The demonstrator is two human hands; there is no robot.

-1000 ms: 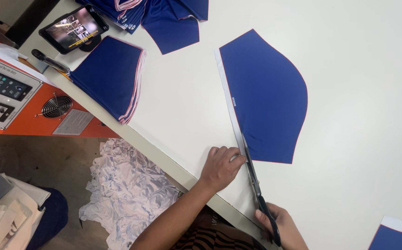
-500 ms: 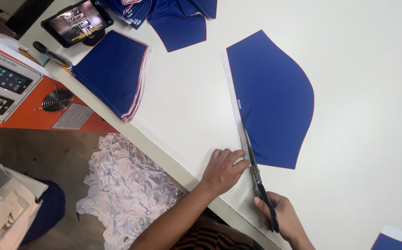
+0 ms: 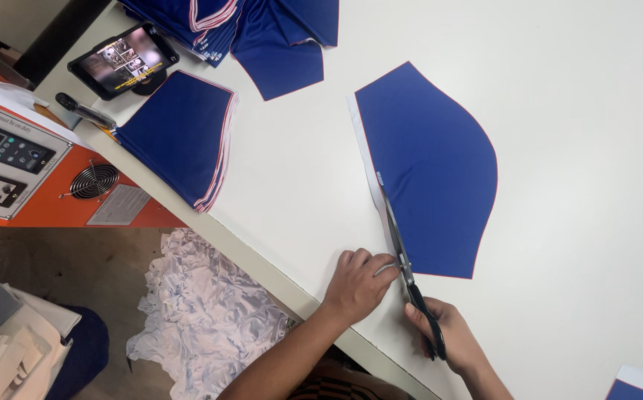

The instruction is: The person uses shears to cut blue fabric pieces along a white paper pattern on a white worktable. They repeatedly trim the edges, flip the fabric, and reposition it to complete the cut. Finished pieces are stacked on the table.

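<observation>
A curved blue fabric piece [image 3: 432, 163] lies flat on the white table [image 3: 558, 89], with a white strip [image 3: 366, 159] along its left edge. My right hand [image 3: 447, 337] grips black-handled scissors [image 3: 404, 259], whose blades run up along that left edge. My left hand [image 3: 355, 285] rests on the table just left of the scissors, fingertips pinching the near end of the white strip.
A stack of blue pieces with striped trim [image 3: 180, 137] sits at the table's left edge. More blue garments [image 3: 262, 30] lie at the top. A tablet [image 3: 123, 59], a dark pen-like tool [image 3: 84, 111], an orange machine panel [image 3: 32, 170], and white scrap cloth [image 3: 203, 311] on the floor.
The scissors have advanced further up the left edge of the blue piece, and both hands have shifted slightly along with them.
</observation>
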